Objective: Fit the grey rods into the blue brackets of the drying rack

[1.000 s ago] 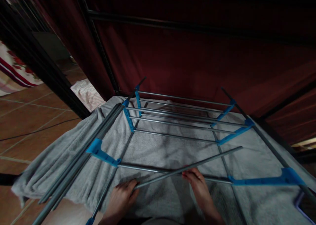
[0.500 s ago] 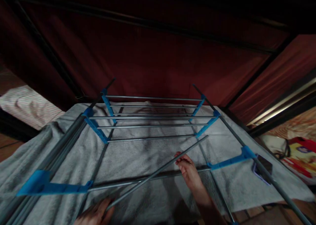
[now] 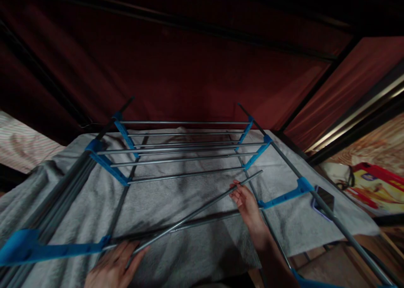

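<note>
A loose grey metal tube (image 3: 195,212) slants across the front of a half-built rack frame, its far end pointing up and right. My right hand (image 3: 245,199) pinches it near that far end. Around its near end my left hand (image 3: 115,265) is closed, close to a blue plastic bracket (image 3: 66,248). Behind the tube, a fixed crossbar (image 3: 208,222) spans the front brackets. Farther back, several metal rods (image 3: 186,159) join the blue brackets (image 3: 110,168) on both sides. The right front bracket (image 3: 284,198) sits just beyond my right hand.
The rack lies on a grey blanket (image 3: 176,191). Several more tubes (image 3: 67,191) lie bundled along the left side. A phone (image 3: 323,201) rests by the right upright. A red and yellow package (image 3: 378,187) is at the far right; dark red fabric (image 3: 189,77) hangs behind.
My right hand has moved slightly up and right, closing on the tube. My left hand has shifted a little with the tube's near end. The view has turned slightly.
</note>
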`<state>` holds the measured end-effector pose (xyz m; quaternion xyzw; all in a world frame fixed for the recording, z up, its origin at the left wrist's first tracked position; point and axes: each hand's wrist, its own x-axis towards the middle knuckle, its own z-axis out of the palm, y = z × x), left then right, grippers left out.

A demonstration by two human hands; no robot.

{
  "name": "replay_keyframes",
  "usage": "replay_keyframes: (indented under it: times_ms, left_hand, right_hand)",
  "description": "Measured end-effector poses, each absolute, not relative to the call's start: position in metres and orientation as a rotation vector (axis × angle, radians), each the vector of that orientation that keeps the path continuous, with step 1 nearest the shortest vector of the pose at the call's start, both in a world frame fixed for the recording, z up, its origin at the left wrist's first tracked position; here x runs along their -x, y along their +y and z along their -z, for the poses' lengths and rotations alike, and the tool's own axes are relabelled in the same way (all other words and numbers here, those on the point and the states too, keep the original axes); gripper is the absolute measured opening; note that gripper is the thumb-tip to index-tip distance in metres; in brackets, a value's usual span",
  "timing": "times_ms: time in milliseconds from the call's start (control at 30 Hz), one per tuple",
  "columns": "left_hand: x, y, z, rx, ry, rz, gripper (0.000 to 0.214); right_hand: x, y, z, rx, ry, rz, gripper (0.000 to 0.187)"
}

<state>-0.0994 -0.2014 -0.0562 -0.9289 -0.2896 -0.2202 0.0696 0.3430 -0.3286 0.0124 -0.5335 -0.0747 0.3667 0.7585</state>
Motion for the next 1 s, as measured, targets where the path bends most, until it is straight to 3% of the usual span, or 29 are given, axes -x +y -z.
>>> replay_keyframes:
  times_ms: [233,567,867,1000]
  left_hand:
    - [0.061,-0.191,0.012,2.687,-1.095,0.707,0.039]
    - [0.012,-0.168,-0.013,2.562,-1.220,0.650,0.027]
    - [-0.015,-0.161,-0.017,2.358,-1.553,0.683,0.038]
    - [-0.017,-0.155,-0.009,2.402,-1.663,0.926,0.040]
  right_hand:
    - [-0.355,-0.324,-0.007,1.188,-0.133,-0.729,0.028]
    - [-0.376,-0.324,0.011,1.108,-0.013,-0.764,0.034]
    - [-0.394,-0.329,0.049,1.137,-0.015,-0.780,0.035]
    - [-0.398,-0.327,0.056,1.142,0.002,-0.792,0.032]
